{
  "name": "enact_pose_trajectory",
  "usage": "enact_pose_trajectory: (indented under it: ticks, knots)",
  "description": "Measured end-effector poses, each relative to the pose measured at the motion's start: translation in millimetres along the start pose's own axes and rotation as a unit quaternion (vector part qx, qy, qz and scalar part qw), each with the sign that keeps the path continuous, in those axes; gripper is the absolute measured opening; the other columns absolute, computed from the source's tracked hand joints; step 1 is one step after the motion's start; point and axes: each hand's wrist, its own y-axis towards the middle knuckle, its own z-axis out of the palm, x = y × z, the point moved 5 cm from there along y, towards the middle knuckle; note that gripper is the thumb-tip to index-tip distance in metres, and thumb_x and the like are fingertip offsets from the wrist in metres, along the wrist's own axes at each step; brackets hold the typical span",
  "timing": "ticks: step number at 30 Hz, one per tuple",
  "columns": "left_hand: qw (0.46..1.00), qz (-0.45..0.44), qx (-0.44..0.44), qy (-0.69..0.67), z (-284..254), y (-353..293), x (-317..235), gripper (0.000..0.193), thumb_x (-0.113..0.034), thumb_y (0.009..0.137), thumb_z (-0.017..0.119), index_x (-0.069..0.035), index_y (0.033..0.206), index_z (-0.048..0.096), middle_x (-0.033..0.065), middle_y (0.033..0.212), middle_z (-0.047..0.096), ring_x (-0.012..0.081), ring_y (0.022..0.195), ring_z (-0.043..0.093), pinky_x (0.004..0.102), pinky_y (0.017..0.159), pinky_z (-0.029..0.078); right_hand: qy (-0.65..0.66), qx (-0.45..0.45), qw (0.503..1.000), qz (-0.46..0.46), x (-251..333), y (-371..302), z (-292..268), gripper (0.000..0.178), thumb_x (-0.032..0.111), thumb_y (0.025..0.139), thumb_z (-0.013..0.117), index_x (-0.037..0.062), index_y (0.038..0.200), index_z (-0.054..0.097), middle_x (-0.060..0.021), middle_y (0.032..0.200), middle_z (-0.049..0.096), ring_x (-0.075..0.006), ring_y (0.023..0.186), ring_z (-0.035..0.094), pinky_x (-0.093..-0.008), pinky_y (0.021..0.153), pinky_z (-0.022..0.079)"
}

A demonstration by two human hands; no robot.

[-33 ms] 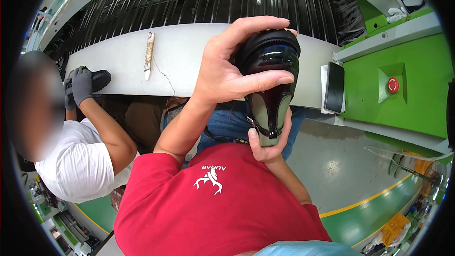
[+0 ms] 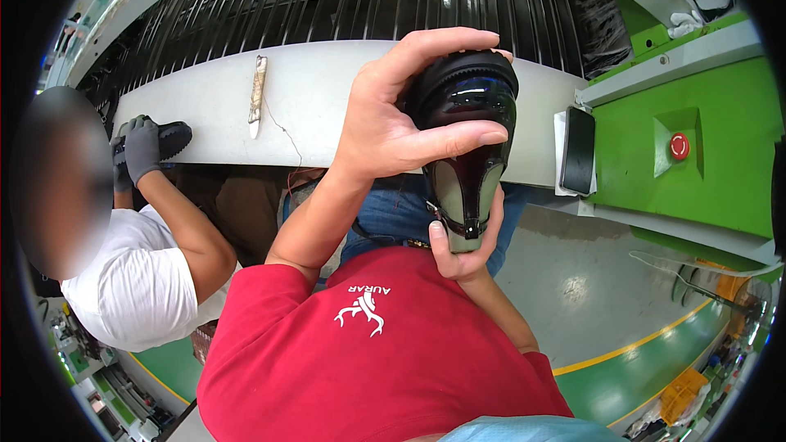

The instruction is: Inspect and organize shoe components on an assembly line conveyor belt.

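Observation:
A glossy black T-strap shoe [image 2: 476, 100] with a thick ridged black sole hangs in front of me, its toe pointing away. Its grey-green lining and a small buckle show between the dark straps. My left hand [image 2: 378, 127] is closed around the toe, with the thumb across the upper and the fingers around the far end of the sole. Nearer my body, my right hand [image 2: 467, 260] grips the heel end, thumb on the left side and fingers on the right. Part of the right-hand fingers is hidden behind the shoe.
A white work ledge [image 2: 307, 98] holds a wrapped, pale-tipped tool [image 2: 258, 94] and thread. Beyond it run metal rollers [image 2: 327, 0]. At right are a phone [image 2: 580, 151] and a green machine panel [image 2: 720, 164] with a red button. A gloved co-worker [image 2: 143, 147] holds a black shoe at left.

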Motion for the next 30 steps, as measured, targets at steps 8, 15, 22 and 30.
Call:
enact_pose_trajectory:
  ticks: [8, 15, 22, 30]
  knots:
    - [1.0, 0.008, 0.003, 0.003, 0.5, 0.3, -0.4, 0.073, -0.005, 0.079, 0.097, 0.002, 0.143, 0.063, 0.0172, 0.128, 0.076, 0.0215, 0.115, 0.075, 0.0349, 0.102, 0.061, 0.004, -0.016, 1.0, 0.015, 3.1, 3.2, -2.5, 0.096, 0.013, 0.085, 0.074, -0.0123, 0.164, 0.025, -0.0251, 0.146, 0.047, -0.0336, 0.131, 0.054, -0.0415, 0.11, 0.047]
    - [1.0, 0.005, -0.003, 0.006, 0.5, -0.3, -1.4, 0.072, -0.003, 0.079, 0.097, 0.002, 0.143, 0.063, 0.0176, 0.127, 0.076, 0.0221, 0.114, 0.076, 0.0354, 0.102, 0.062, 0.006, 0.008, 1.0, 0.014, 1.1, 1.1, -0.6, 0.098, 0.01, 0.086, 0.073, -0.0107, 0.166, 0.02, -0.0238, 0.152, 0.043, -0.031, 0.136, 0.052, -0.0396, 0.112, 0.048]
    - [1.0, 0.005, 0.003, 0.012, 0.1, 0.6, -2.1, 0.072, -0.003, 0.079, 0.096, 0.005, 0.142, 0.062, 0.0226, 0.126, 0.076, 0.0265, 0.116, 0.076, 0.0376, 0.103, 0.062, 0.013, 0.014, 1.0, 0.024, -1.4, -0.8, -1.2, 0.098, 0.009, 0.086, 0.072, -0.0103, 0.166, 0.019, -0.0235, 0.152, 0.043, -0.029, 0.131, 0.056, -0.0362, 0.105, 0.053]
    - [1.0, -0.005, -0.002, 0.002, 1.2, -0.4, -2.5, 0.073, -0.002, 0.078, 0.095, 0.007, 0.141, 0.06, 0.0273, 0.124, 0.077, 0.0316, 0.119, 0.076, 0.0402, 0.103, 0.062, -0.008, 0.02, 1.0, 0.007, -0.2, 0.1, -2.5, 0.098, 0.009, 0.086, 0.071, -0.0103, 0.166, 0.019, -0.0241, 0.15, 0.044, -0.0279, 0.128, 0.057, -0.035, 0.102, 0.054]
